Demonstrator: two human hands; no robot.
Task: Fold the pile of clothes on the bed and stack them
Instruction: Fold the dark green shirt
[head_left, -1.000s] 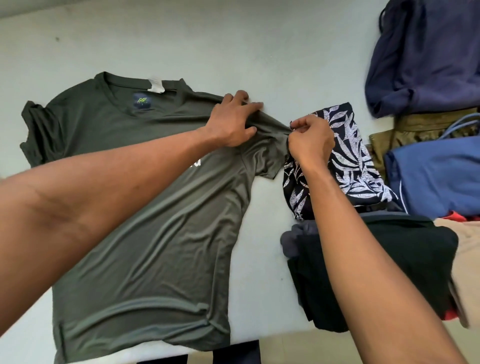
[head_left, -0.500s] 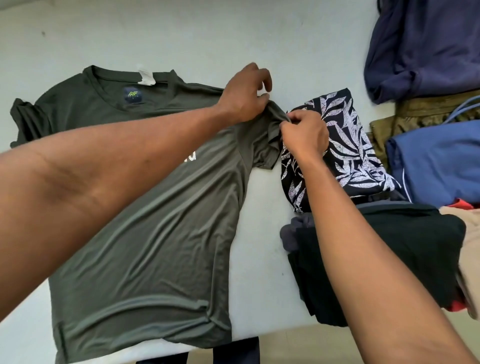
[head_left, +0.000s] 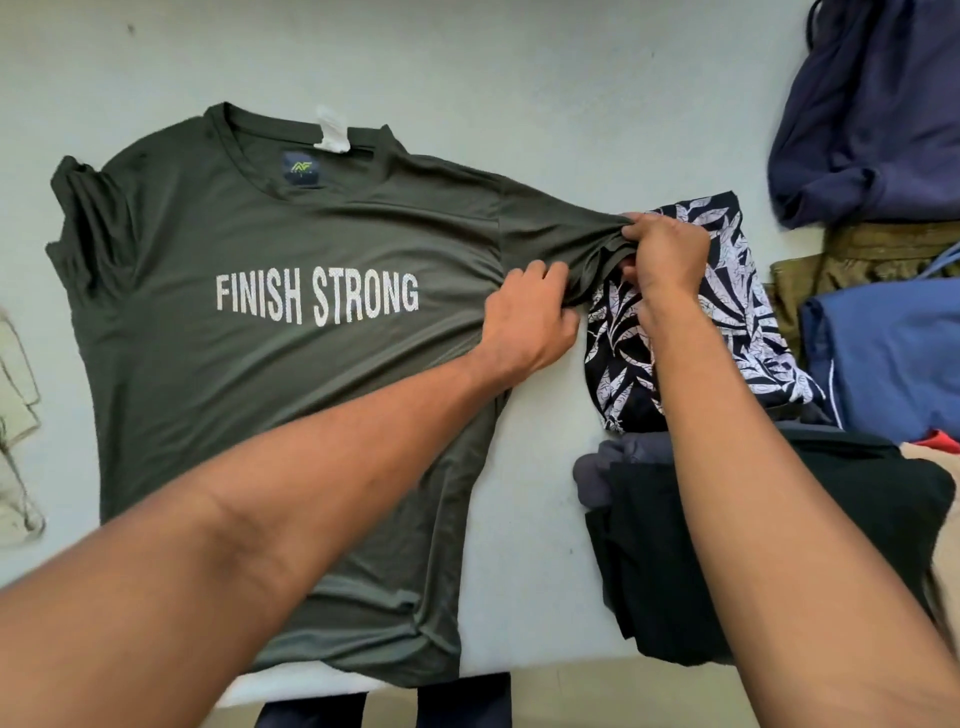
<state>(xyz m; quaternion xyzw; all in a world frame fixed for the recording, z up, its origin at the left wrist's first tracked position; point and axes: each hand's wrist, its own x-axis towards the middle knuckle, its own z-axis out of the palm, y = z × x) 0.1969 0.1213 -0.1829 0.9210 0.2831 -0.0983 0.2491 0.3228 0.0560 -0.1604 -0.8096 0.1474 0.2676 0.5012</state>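
Observation:
A dark green T-shirt (head_left: 291, 364) with white "FINISH STRONG" lettering lies front up and spread flat on the white bed (head_left: 519, 78). Its left sleeve is bunched at the far left. My right hand (head_left: 667, 249) pinches the hem of the right sleeve and holds it stretched out over a folded black-and-white leaf-print garment (head_left: 727, 332). My left hand (head_left: 530, 322) grips the lower edge of that same sleeve near the armpit.
Folded dark clothes (head_left: 857, 545) sit at the right near the bed's front edge. Further right lie a blue garment (head_left: 893, 364), an olive one (head_left: 872, 249) and a navy one (head_left: 883, 130). A pale cloth (head_left: 15, 415) lies at the left edge.
My left hand has moved from the top of the shoulder down to the sleeve's underside near the armpit. The right hand has pulled the sleeve out straight, and the chest lettering now shows.

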